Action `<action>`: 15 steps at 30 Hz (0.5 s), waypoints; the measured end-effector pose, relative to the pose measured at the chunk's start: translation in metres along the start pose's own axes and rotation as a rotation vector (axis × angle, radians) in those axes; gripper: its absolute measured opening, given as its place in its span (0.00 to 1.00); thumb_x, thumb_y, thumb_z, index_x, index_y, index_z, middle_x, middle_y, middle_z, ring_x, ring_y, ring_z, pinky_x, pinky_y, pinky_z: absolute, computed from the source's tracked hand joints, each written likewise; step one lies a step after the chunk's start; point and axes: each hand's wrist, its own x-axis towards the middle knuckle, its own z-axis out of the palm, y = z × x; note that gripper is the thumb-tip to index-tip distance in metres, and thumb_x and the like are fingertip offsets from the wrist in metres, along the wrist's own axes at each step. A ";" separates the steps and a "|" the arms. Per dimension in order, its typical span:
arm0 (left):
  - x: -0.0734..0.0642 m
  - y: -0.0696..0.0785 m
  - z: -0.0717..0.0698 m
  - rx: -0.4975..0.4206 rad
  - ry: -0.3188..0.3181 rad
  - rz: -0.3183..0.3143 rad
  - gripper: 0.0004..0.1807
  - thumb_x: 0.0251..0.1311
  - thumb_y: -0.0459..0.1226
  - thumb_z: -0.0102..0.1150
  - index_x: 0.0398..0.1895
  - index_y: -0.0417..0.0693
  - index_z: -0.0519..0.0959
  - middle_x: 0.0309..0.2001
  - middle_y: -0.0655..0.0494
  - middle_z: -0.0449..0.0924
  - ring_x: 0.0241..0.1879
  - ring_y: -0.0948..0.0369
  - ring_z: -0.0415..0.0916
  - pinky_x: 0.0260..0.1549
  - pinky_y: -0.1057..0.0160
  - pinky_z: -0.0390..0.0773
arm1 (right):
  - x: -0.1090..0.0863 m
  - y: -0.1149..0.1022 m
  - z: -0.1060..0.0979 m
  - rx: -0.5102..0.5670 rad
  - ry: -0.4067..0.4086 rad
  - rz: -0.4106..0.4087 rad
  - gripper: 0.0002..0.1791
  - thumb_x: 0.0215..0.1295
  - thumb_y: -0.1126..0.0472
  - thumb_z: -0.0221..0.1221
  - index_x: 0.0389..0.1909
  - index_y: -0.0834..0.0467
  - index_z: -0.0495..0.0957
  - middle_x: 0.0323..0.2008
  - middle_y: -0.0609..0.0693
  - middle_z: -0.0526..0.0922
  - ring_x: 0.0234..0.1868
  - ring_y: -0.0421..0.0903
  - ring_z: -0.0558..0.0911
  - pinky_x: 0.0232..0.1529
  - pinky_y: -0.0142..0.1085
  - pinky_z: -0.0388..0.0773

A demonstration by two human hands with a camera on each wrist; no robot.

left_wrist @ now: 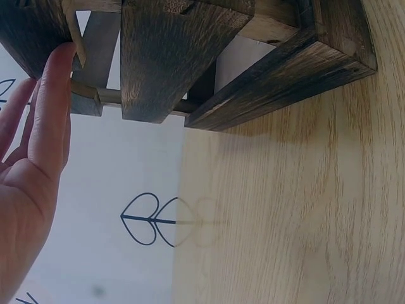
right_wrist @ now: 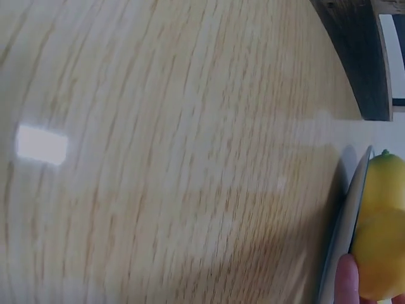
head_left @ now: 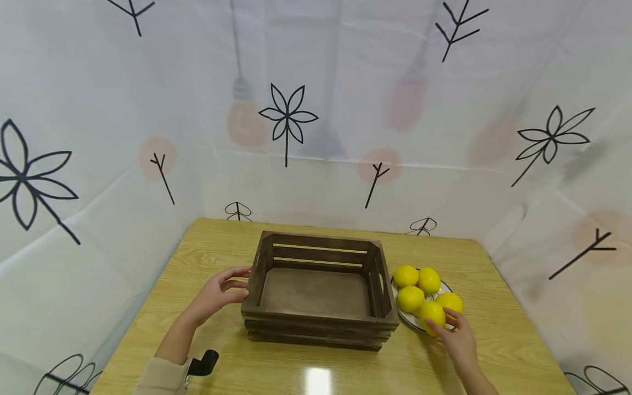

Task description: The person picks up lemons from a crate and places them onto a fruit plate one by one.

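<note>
A brown slatted wooden crate (head_left: 316, 291) stands in the middle of the table with nothing inside it. My left hand (head_left: 222, 291) touches the crate's left end with extended fingers; close up, the fingertips (left_wrist: 61, 54) lie against an upper slat (left_wrist: 31, 38). To the right of the crate, several yellow lemons sit on a white plate (head_left: 407, 319) with a dark rim. The thumb and fingers of my right hand (head_left: 458, 339) grip the nearest lemon (head_left: 432, 316), at the plate's front edge. In the right wrist view only the thumb and a bit of the fingers show beside this lemon (right_wrist: 380, 253).
The light wooden table (head_left: 212, 247) carries the crate and the plate close together. White cloth (head_left: 326, 181) printed with plants hangs behind it and along both sides. A black strap piece (head_left: 203, 363) sticks out from my left wrist.
</note>
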 end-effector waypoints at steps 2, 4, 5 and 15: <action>0.000 0.000 0.000 0.001 0.002 0.000 0.31 0.59 0.35 0.60 0.66 0.41 0.64 0.61 0.38 0.63 0.56 0.42 0.66 0.42 0.58 0.77 | 0.000 0.000 0.001 -0.021 0.004 -0.001 0.43 0.55 0.51 0.66 0.64 0.68 0.57 0.56 0.69 0.64 0.25 0.40 0.75 0.29 0.30 0.77; 0.000 0.000 0.000 0.002 0.003 -0.002 0.31 0.59 0.36 0.61 0.66 0.42 0.64 0.61 0.38 0.63 0.56 0.42 0.66 0.42 0.58 0.76 | 0.001 0.000 0.003 -0.041 0.007 -0.006 0.44 0.56 0.50 0.66 0.64 0.69 0.56 0.55 0.70 0.64 0.26 0.41 0.76 0.29 0.31 0.77; 0.000 0.000 0.001 0.002 0.004 -0.003 0.31 0.59 0.36 0.61 0.66 0.42 0.64 0.61 0.38 0.63 0.56 0.42 0.66 0.42 0.58 0.77 | 0.001 0.000 0.003 -0.049 0.012 -0.007 0.44 0.55 0.49 0.66 0.63 0.70 0.56 0.54 0.70 0.64 0.26 0.41 0.76 0.28 0.31 0.77; 0.001 0.000 0.001 -0.007 0.004 -0.011 0.31 0.60 0.36 0.60 0.66 0.42 0.64 0.61 0.39 0.63 0.56 0.43 0.66 0.42 0.58 0.77 | 0.004 0.000 0.004 -0.091 0.003 0.008 0.48 0.55 0.44 0.64 0.64 0.70 0.54 0.54 0.69 0.63 0.28 0.44 0.76 0.27 0.31 0.76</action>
